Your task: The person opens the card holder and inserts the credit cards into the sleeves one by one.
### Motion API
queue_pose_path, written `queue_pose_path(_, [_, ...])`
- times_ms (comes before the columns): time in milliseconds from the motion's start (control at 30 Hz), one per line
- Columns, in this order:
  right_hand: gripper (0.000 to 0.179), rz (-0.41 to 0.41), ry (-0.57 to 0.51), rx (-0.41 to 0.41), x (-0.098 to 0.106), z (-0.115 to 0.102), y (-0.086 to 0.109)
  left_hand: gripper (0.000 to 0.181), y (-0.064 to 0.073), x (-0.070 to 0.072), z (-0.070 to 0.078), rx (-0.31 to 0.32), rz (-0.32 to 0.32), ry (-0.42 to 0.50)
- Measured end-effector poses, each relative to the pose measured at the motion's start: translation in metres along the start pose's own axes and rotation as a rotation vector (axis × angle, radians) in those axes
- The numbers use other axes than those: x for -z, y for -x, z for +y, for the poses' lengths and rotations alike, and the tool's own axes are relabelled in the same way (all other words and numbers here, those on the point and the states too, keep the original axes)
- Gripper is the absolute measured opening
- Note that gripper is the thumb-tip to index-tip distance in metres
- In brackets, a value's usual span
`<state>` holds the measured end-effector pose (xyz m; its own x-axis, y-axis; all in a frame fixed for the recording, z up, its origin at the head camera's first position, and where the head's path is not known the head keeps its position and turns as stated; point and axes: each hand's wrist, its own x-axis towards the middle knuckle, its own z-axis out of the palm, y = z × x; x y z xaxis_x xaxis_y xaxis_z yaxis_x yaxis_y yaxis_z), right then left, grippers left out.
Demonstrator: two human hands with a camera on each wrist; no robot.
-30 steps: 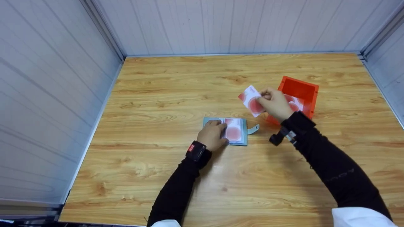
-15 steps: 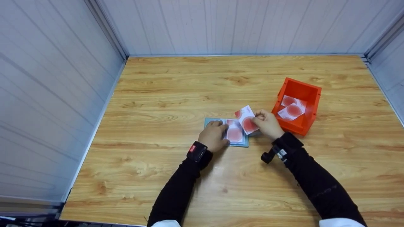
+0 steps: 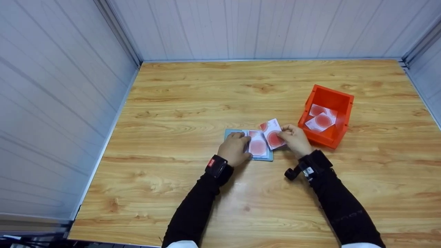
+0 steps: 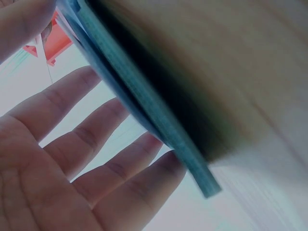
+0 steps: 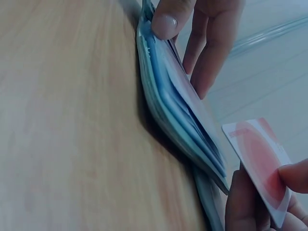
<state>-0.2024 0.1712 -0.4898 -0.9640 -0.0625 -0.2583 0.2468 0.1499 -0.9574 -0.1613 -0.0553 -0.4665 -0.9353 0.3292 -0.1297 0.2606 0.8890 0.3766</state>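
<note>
A light blue card holder (image 3: 270,157) lies open on the table, with a pink-and-white card in its upper sleeve. My left hand (image 3: 234,150) rests on its left part, and the left wrist view shows the fingers (image 4: 84,137) nearly straight, tips against the pages. Between thumb and fingers, my right hand (image 3: 297,142) pinches another white card (image 3: 273,133) printed with a red circle. That card is tilted and overlaps the holder's right edge in the head view. The right wrist view shows the held card (image 5: 257,159) raised beside the sleeves, apart from them.
An orange bin (image 3: 332,93) stands right of the holder, just beyond my right hand, with several similar cards (image 3: 323,121) inside. The wood-grain table (image 3: 193,89) is bounded by pale panel walls (image 3: 255,31) at the back and sides.
My right hand has brought the card from beside the bin left and down to the holder's right edge. My left hand has stayed on the holder.
</note>
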Motion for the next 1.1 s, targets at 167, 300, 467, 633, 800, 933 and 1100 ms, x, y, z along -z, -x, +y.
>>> queue_pose_path(167, [0.013,0.022,0.004,-0.005,0.004,0.0,0.0,0.058,0.0,0.0,0.001,0.004,0.003,0.003])
queue_pose_path(300, [0.012,0.029,-0.006,-0.007,0.005,0.001,0.001,0.057,0.0,-0.001,0.001,0.0,0.009,-0.003])
queue_pose_path(467, [0.009,0.024,-0.039,0.006,0.005,0.003,0.001,0.058,0.001,0.0,0.002,-0.013,0.024,-0.012])
queue_pose_path(633, [0.009,0.035,-0.048,0.017,0.004,0.003,0.002,0.073,0.003,-0.002,0.009,0.0,0.03,-0.032])
queue_pose_path(800, [0.015,0.046,-0.037,-0.006,0.003,0.002,0.003,0.083,0.001,-0.007,0.021,0.023,0.011,-0.032])
queue_pose_path(933, [0.015,0.058,-0.04,-0.014,0.004,0.002,0.003,0.084,-0.003,-0.011,0.032,0.015,0.01,-0.062])
queue_pose_path(1100, [0.012,0.062,-0.057,-0.002,0.004,0.004,0.004,0.086,-0.009,-0.015,0.043,0.021,0.04,-0.168])
